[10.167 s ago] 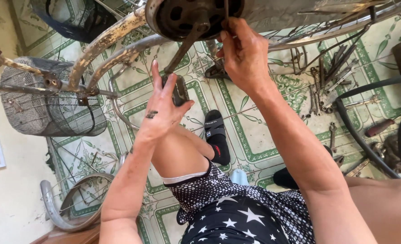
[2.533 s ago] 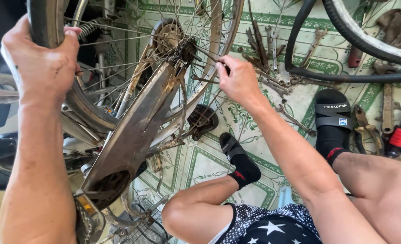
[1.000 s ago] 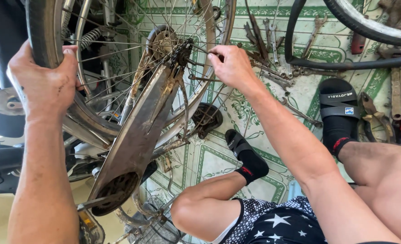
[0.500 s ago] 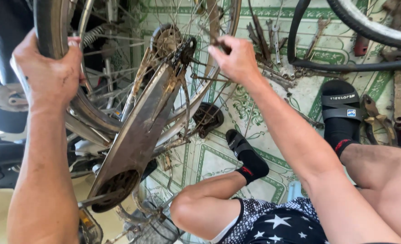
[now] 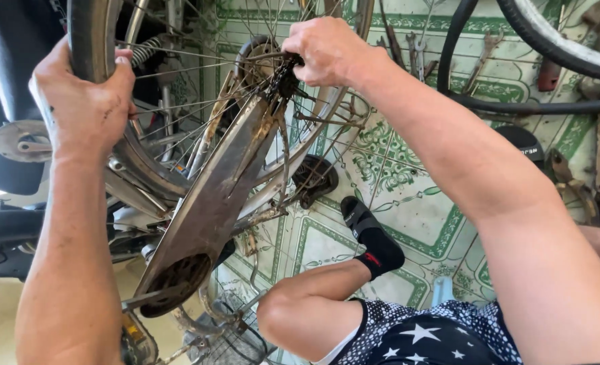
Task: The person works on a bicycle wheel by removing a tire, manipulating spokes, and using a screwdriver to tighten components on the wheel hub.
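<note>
Chain (image 5: 281, 76) end hidden under right hand (image 5: 327, 51); wheel (image 5: 90, 40) top cropped

- Tiled floor (image 5: 408, 203), cream with green leaf patterns and green borders.
- Wrenches (image 5: 415, 51) and other rusty tools lie scattered along its far side.
- Bright daylight falls across it.
</note>
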